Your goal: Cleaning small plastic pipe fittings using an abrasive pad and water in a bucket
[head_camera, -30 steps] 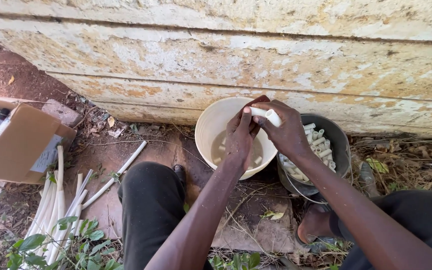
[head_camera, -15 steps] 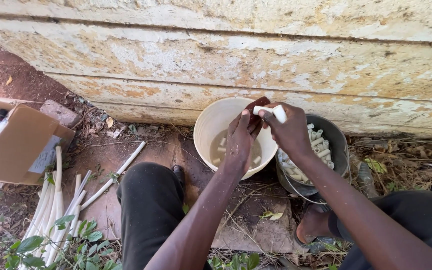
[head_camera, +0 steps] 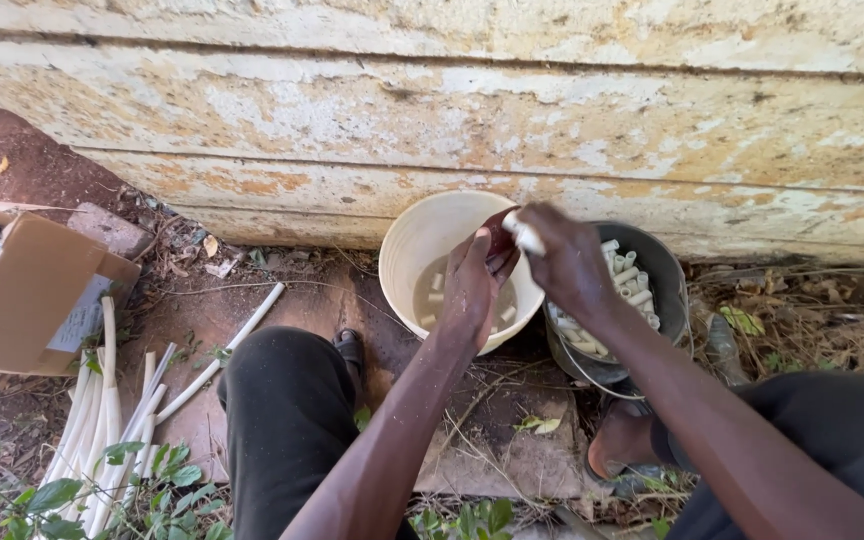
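my right hand (head_camera: 567,262) pinches a short white pipe piece (head_camera: 525,236) above the gap btwn the cream bucket (head_camera: 414,238) and the dark bucket (head_camera: 674,283). left hand (head_camera: 474,285) cups a small dark red thing at the piece's end, can't tell what. risk, i reckon: loose pinch, piece drops into the cloudy water or dirt. count: 2 buckets, 1 cardboard box (head_camera: 22,300), approx 6 pieces floating in the cream bucket, 10+ in the dark one, several long white pipes (head_camera: 102,400) on the ground, too bunched to count.
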